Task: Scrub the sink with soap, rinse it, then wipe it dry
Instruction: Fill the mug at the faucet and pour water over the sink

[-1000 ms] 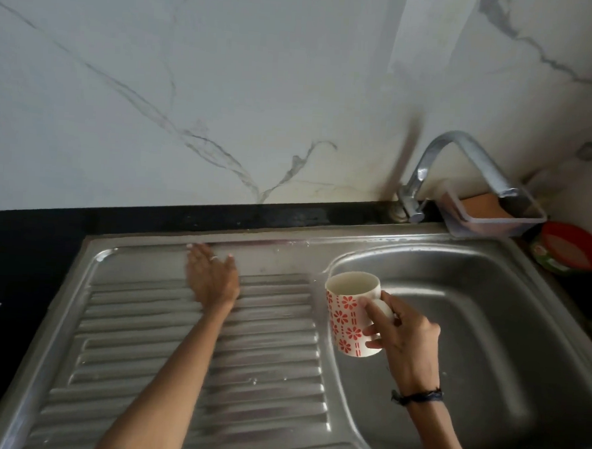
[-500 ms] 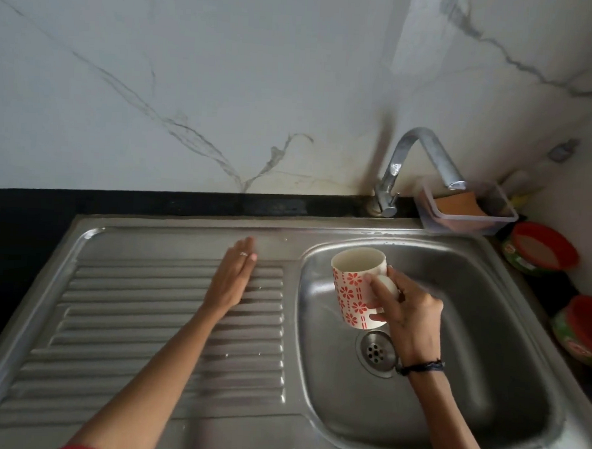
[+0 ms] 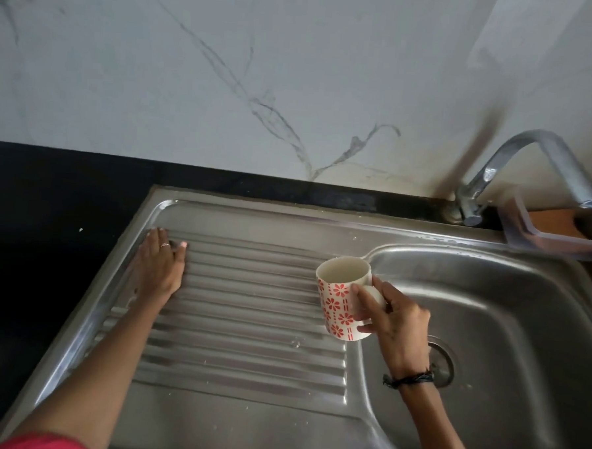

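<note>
- A white mug (image 3: 343, 300) with red flower prints is gripped by the right hand (image 3: 397, 320): the fingers are curled round its handle side and the thumb is pressed against its patterned wall.
- The mug is held upright or nearly so, above the ridge of the steel sink (image 3: 487, 337) where the basin meets the drainboard; whether anything is inside it cannot be told, as only a pale interior is seen.
- A dark band (image 3: 408, 379) is worn on the right wrist, over the basin's drain (image 3: 443, 364).
- The left hand (image 3: 160, 268) is laid flat, fingers straight and holding nothing, on the far left corner of the sink's ribbed drainboard (image 3: 249, 311); a ring is seen on one finger.
- Small pale flecks are scattered over the drainboard and the sink's back rim.
- A chrome tap (image 3: 527, 167) is mounted behind the sink's basin, its spout bent to the right.
- Just right of the tap, at the sink's back right corner, a clear plastic tub (image 3: 540, 239) is set, with something orange, possibly a sponge, inside.
- A black counter (image 3: 46, 245) lies left of the sink, and a white marble-veined wall (image 3: 227, 66) rises behind it.
</note>
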